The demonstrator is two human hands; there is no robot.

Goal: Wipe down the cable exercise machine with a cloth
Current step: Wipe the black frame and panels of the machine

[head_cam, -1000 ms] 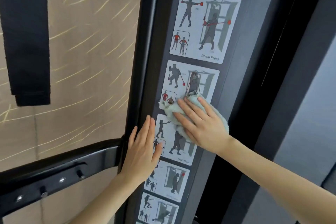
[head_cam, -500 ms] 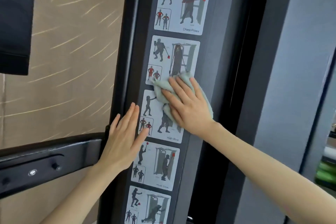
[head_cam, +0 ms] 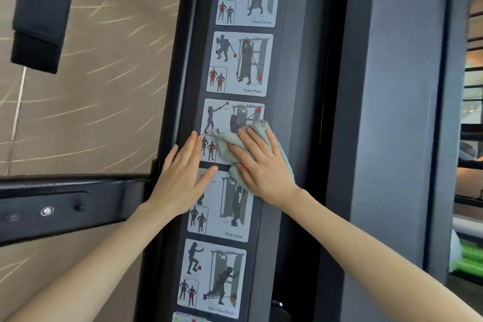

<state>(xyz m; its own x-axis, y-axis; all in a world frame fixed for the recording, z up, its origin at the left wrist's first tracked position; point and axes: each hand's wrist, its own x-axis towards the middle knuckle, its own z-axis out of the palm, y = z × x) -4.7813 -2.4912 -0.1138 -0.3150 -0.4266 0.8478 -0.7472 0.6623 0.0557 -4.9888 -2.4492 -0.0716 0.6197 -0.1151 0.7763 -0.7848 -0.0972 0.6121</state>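
While the black crossbar (head_cam: 65, 206) juts in at nine o'clock, the left hand (head_cam: 183, 183) lies flat with its fingers straight. It braces on the machine's dark column (head_cam: 290, 73) and on the edge of an exercise sticker (head_cam: 230, 217). At its two o'clock the pale cloth (head_cam: 224, 148) sits bunched against the column, pinned under the right hand (head_cam: 264, 165), whose fingers are spread and straight, pressing rather than clutching. The cloth looks soft, light and limp, so a flat palm over its middle should steer it best. Sticker corners may snag it. Free column runs toward twelve and six; the grey pillar (head_cam: 392, 138) crowds three o'clock.
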